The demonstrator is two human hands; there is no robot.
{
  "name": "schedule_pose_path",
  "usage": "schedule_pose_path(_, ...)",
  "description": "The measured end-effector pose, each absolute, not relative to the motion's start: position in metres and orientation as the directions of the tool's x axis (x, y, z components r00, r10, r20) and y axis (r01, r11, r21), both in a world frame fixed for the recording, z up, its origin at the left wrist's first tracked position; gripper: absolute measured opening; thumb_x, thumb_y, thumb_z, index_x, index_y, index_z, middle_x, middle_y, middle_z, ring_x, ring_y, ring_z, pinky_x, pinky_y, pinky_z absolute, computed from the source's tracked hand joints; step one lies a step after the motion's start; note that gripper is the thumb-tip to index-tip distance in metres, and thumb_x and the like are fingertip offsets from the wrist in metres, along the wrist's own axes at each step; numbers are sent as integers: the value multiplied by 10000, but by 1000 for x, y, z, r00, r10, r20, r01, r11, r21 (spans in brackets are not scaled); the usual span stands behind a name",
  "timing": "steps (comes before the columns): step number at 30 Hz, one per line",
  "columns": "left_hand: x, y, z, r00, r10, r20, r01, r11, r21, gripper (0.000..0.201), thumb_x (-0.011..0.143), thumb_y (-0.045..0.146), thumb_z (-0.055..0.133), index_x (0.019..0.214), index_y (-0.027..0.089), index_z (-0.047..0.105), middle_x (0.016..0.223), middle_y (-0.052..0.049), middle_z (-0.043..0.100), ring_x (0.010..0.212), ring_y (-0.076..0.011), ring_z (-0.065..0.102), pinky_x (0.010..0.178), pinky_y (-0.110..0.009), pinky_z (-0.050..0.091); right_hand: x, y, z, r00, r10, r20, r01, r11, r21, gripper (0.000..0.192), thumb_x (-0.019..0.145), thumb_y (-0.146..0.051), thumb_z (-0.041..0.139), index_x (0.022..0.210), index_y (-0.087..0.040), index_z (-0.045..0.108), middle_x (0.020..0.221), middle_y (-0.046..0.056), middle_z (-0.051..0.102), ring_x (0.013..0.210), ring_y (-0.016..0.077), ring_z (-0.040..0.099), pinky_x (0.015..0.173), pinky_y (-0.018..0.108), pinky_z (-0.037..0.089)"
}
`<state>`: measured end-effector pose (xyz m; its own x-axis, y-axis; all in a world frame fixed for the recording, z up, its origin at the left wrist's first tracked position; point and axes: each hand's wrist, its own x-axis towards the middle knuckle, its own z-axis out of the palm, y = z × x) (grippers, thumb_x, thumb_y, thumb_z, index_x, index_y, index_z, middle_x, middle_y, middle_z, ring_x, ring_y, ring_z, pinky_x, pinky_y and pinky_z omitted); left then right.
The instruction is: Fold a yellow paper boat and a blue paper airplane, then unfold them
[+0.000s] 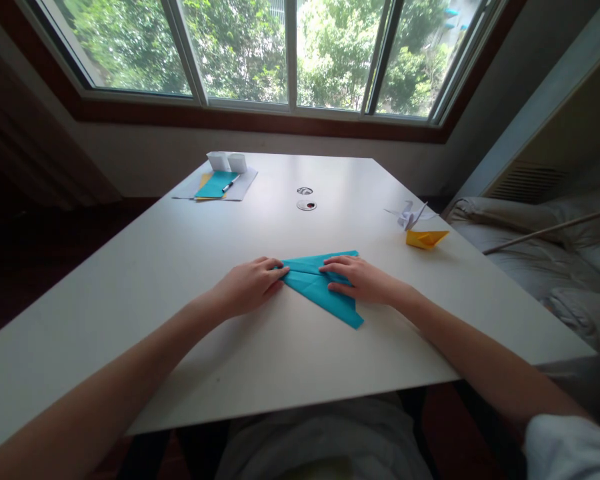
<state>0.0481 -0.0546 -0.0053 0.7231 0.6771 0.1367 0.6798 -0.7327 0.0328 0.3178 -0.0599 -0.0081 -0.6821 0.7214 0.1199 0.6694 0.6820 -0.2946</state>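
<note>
Paper: folded teal sheet point(325, 287) flat on the worktop point(180, 267), between both hands
Left hand point(250, 285): loosely curled, fingertips on the sheet's left point
Right hand point(363, 280): spread flat, pressing the sheet's right part

No readable text, labels, brands or numbers are showing anywhere in the head view. The folded teal paper point(325, 287) under the fingertips is showing a plain surface, no print. Sheets, pen point(231, 183) and white boxes point(227, 161) far beyond the fingers are too small to be showing any marking.
</note>
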Motion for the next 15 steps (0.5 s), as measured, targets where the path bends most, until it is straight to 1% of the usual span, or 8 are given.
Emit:
schedule_pose_path(3,48,-55,-5,717,689,105,689,-723,40,388,906,311,342,1235,188,507,1240,-107,548,1110,-246,518,929,-399,420,317,-61,-8,-666,735,126,697,674,-245,404,851,-404,480,1218,-236,509,1240,102,531,1129,265,492,926,441,393)
schedule_pose_path(6,45,-52,-3,711,700,62,699,-714,43,406,911,323,326,1271,207,472,1309,-92,494,1146,-243,501,955,-396,395,318,-61,-7,-658,744,118,713,665,-220,412,852,-422,473,1222,-245,504,1235,102,532,1109,270,506,918,444,399)
schedule_pose_path(8,40,-49,0,703,710,39,710,-704,35,399,908,342,322,1248,228,496,1300,-79,505,1137,-242,510,929,-387,414,318,-61,-7,-661,743,102,711,664,-230,418,851,-428,472,1228,-249,499,1247,99,526,1113,270,504,918,436,403)
schedule_pose_path(12,25,-41,7,668,744,13,744,-668,2,377,898,392,324,1126,266,596,1228,-55,570,1090,-238,543,874,-370,443,320,-61,-7,-665,740,94,702,663,-260,422,850,-424,478,1232,-247,498,1264,96,516,1126,269,495,927,433,402)
schedule_pose_path(15,14,-34,9,629,777,11,777,-629,-2,379,891,395,329,1106,260,610,1181,-54,602,1066,-229,556,851,-345,453,320,-61,-7,-663,743,93,704,661,-261,424,853,-423,472,1233,-237,499,1268,98,514,1127,273,493,927,443,402)
